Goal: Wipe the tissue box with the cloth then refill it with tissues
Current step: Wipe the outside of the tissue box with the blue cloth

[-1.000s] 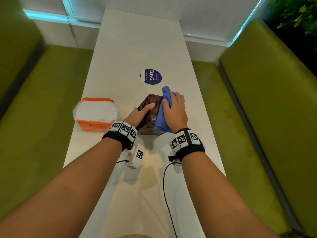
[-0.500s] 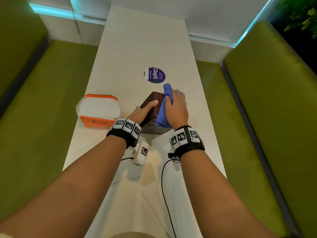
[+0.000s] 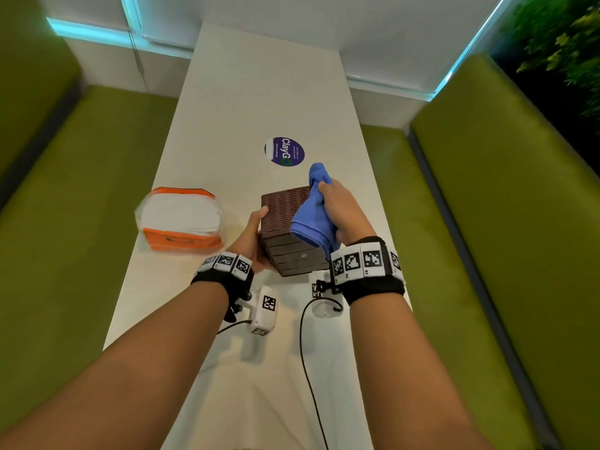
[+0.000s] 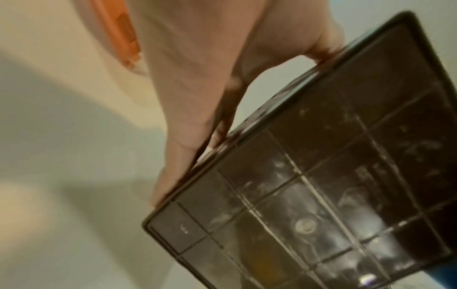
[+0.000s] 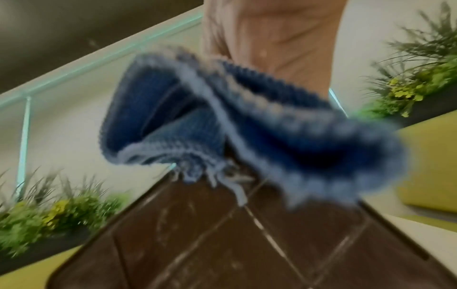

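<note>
Now left hand [image 3: 251, 240] is gripping the dark brown woven square tissue box [image 3: 285, 219], tilted w/ base facing near, above white counter [image 3: 266, 92]; right hand [image 3: 345, 209] is clutching bunched blue cloth [image 3: 311, 219] against box's right side.

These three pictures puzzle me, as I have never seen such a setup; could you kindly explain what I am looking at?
No machine here: a person wears cameras, one on the head and one on each wrist. The head view looks down along both forearms at a white table between green benches.

The left hand grips a brown woven tissue box, tipped so that its gridded underside faces the person. The left wrist view shows that underside close up, with fingers along its edge.

The right hand grips a blue cloth against the box. The right wrist view shows the cloth, blurred, over the box.

On the table lie an orange pack of white tissues and a round purple sticker. The checkered squares on the wristbands are markers.
</note>
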`<move>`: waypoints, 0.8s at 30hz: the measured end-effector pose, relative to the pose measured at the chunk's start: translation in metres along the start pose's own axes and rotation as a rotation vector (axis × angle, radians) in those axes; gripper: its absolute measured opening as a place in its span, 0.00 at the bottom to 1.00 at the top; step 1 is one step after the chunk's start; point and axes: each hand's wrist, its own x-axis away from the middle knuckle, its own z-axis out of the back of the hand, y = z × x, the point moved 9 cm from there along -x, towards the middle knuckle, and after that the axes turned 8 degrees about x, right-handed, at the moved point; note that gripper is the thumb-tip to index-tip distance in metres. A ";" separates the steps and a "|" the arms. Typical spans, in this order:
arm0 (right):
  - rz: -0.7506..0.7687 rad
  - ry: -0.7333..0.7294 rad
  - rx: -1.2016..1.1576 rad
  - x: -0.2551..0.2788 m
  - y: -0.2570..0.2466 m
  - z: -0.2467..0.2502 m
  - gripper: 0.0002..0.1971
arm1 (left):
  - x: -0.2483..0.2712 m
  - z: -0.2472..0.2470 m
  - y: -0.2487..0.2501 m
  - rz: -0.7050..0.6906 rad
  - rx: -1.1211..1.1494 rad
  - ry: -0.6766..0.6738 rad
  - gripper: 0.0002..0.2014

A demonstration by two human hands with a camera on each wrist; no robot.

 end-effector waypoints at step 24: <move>-0.013 0.182 0.550 -0.012 0.051 -0.018 0.25 | -0.008 0.024 0.048 -0.018 -0.595 0.191 0.50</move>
